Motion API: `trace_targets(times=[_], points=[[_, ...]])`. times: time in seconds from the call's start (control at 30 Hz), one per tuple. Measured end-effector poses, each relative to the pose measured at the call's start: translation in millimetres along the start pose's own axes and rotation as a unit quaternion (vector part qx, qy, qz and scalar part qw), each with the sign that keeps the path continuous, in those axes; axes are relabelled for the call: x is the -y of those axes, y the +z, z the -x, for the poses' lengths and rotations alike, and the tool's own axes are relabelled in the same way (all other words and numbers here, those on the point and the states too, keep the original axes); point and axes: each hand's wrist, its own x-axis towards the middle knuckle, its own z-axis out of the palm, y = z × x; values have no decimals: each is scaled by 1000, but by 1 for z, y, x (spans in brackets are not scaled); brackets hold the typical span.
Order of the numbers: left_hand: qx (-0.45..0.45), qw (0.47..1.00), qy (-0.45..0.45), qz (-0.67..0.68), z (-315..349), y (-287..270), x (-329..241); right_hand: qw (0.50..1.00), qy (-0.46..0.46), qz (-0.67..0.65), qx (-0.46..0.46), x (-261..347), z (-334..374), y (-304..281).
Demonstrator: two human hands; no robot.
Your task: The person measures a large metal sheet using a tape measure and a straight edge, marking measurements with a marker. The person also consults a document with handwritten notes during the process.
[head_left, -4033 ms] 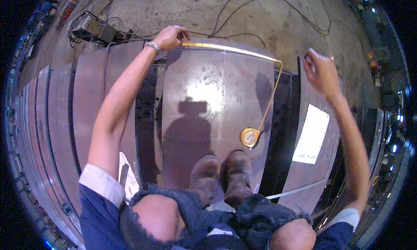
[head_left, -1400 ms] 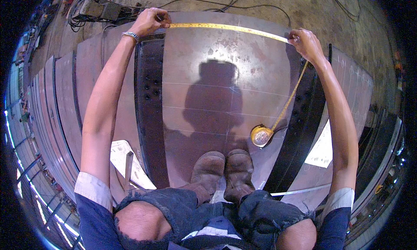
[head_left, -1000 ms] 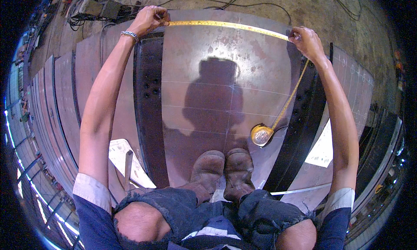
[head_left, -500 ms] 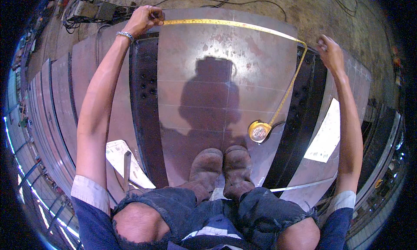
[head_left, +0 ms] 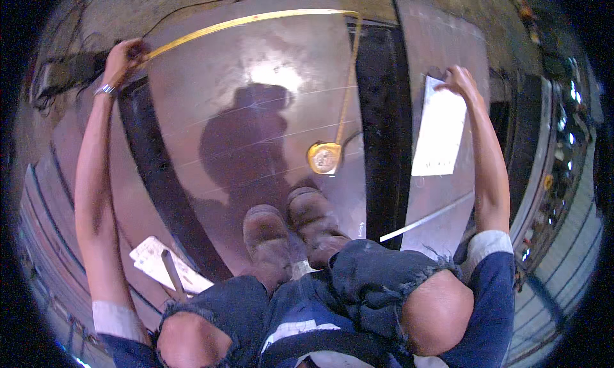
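Note:
At the far left, my left hand is closed on the end of a yellow tape measure blade. The blade runs along the far edge of a steel plate, bends at the right corner and comes back to its round yellow case, lying on the plate beyond my boots. On the right, my right hand has its fingers closed at the top edge of a white sheet of paper. The thumb and fingertips partly hide that edge.
Dark beams show on both sides of the plate. A thin metal strip lies below the paper. Near my left knee is a white sheet with a flat bar on it. Cables cross the floor beyond the plate.
My view has turned to the right. The right hand has come down from beside the tape's bend to the paper's top edge. My left hand still grips the tape end.

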Motion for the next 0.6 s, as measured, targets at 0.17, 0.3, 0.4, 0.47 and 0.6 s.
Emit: trace_targets(times=[0.17, 0.3, 0.4, 0.47, 0.6], points=[[-36, 997, 44, -51, 0, 7, -45, 994, -55, 36, -92, -6, 30, 28], [-8, 997, 52, -61, 1, -1, -51, 994, -44, 4, -100, -21, 27, 28], [-53, 999, -4, -4, 11, 7, 1, 988, -81, -37, -125, -9, 16, 38], [-69, 997, -10, 16, 11, 17, 6, 982, -102, -67, -144, -8, 20, 37], [-18, 995, 36, -93, 4, 9, -38, 986, -85, -43, -138, -18, 29, 32]])
